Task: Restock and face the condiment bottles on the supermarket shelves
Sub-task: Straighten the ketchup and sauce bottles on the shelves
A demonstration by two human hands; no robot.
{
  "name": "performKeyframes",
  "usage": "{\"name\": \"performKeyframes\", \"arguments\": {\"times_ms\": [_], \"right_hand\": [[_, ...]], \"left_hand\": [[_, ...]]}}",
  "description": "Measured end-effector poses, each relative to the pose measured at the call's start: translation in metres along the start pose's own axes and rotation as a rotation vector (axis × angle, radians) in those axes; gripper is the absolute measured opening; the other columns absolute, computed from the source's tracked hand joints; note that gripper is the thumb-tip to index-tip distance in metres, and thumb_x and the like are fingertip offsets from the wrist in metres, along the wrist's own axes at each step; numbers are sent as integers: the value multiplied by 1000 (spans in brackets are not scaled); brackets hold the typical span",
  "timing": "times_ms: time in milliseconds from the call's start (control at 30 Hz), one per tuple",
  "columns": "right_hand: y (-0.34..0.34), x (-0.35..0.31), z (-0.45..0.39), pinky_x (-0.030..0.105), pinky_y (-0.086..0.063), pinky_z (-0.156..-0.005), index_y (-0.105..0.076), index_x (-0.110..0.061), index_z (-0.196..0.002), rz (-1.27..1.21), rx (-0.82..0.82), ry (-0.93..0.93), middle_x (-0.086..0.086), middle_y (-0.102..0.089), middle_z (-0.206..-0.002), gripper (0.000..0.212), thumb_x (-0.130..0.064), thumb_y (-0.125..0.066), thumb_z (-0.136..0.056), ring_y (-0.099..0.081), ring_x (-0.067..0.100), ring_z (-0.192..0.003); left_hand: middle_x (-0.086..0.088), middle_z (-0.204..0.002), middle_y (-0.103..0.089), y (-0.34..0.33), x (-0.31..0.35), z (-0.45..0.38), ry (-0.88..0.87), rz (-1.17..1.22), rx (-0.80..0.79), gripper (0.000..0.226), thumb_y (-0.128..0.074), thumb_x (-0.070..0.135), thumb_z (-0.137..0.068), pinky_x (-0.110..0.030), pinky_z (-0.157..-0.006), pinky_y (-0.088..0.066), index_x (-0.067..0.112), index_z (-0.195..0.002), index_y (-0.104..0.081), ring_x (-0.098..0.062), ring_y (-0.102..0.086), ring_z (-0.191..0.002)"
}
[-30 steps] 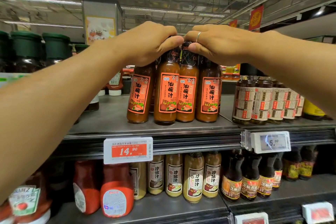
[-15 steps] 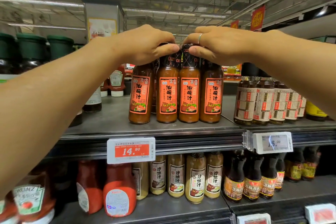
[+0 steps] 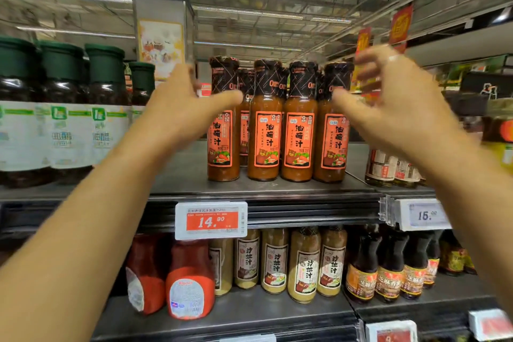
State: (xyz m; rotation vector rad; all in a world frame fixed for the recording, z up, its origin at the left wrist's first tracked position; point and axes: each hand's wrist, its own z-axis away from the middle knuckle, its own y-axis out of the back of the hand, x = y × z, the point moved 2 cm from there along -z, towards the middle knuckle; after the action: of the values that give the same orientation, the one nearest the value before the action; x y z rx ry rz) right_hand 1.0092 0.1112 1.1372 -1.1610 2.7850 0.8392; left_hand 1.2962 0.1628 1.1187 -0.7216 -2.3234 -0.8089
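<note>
- Far left on the upper shelf [image 3: 177, 172] stand tall dark bottles with green caps [image 3: 104, 64] and pale labels, packed side by side.
- The left hand [image 3: 180, 108] is raised in front of the shelf, fingers spread and relaxed, grasping nothing; its thumb points right and overlaps the leftmost sauce bottle, though whether it touches cannot be told through the blur.
- Four orange-labelled sauce bottles [image 3: 265, 125] stand upright in a row at the front edge of the upper shelf, labels facing outward, black wraps over their necks; the leftmost sits a little apart from the other three, which stand close together. More of the same bottles show behind them.
- Under the row, a red price tag [image 3: 211, 221] reading 14.90 is clipped to the shelf rail.
- The right hand [image 3: 394, 103] is up beside the rightmost sauce bottle, fingers loosely curved and apart, holding nothing; it is motion-blurred, and a ring [image 3: 392, 58] shows on one finger.
- Right of the row, partly hidden by the right forearm, stand small bottles with white labels [image 3: 381, 168].
- A pale price tag [image 3: 423, 215] reading 15 hangs on the rail to the right.
- On the lower shelf [image 3: 249, 311], left to right: red squeeze bottles [image 3: 188, 283], beige dressing bottles [image 3: 304, 264], dark bottles with golden labels [image 3: 388, 275].
</note>
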Motion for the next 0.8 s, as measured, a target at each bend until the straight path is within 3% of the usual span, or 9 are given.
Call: {"name": "performKeyframes", "arguments": {"times_ms": [100, 167, 233, 400, 700, 800], "right_hand": [[-24, 10, 38, 34, -52, -81, -52, -23, -121, -51, -55, -244, -2, -67, -105, 48, -49, -71, -85, -65, 18, -93], [-40, 14, 53, 28, -45, -70, -50, -23, -116, -85, -149, -326, -6, -67, -99, 44, -46, -73, -86, -64, 13, -86], [-51, 17, 61, 30, -44, -75, -47, -25, -114, -99, -219, -363, -4, -69, -105, 43, -43, -74, -86, -67, 19, -98], [-60, 18, 57, 31, -45, -80, -47, -23, -127, -83, -272, -412, -1, -69, -117, 52, -41, -75, -87, -64, 24, -111], [-57, 15, 55, 33, -47, -87, -47, -20, -134, -69, -278, -426, 2, -66, -126, 58, -39, -77, -88, -62, 26, -118], [-57, 13, 56, 36, -49, -91, -47, -18, -134, -58, -266, -432, 4, -65, -127, 58, -38, -77, -89, -60, 27, -121]], "left_hand": [[17, -88, -73, -16, -16, 19, 120, 34, -105, 49, -86, 57, -65, -32, -74, -54, 34, -102, -64, -1, -69, -86], [20, -80, -75, -24, -20, 23, 129, -9, -162, 26, -89, 39, -73, -34, -78, -56, 36, -88, -68, 1, -70, -79], [15, -85, -76, -28, -24, 23, 147, -29, -179, 24, -89, 32, -75, -40, -88, -57, 36, -88, -69, -7, -72, -87], [11, -90, -77, -29, -28, 20, 177, -13, -197, 25, -89, 28, -76, -47, -94, -57, 33, -93, -71, -12, -73, -91], [15, -102, -71, -37, -24, 21, 137, -11, -233, 30, -85, 33, -80, -40, -92, -55, 40, -97, -62, -11, -68, -99], [17, -100, -70, -36, -25, 21, 119, -20, -239, 28, -84, 34, -81, -30, -81, -51, 40, -96, -61, -8, -68, -98]]}}
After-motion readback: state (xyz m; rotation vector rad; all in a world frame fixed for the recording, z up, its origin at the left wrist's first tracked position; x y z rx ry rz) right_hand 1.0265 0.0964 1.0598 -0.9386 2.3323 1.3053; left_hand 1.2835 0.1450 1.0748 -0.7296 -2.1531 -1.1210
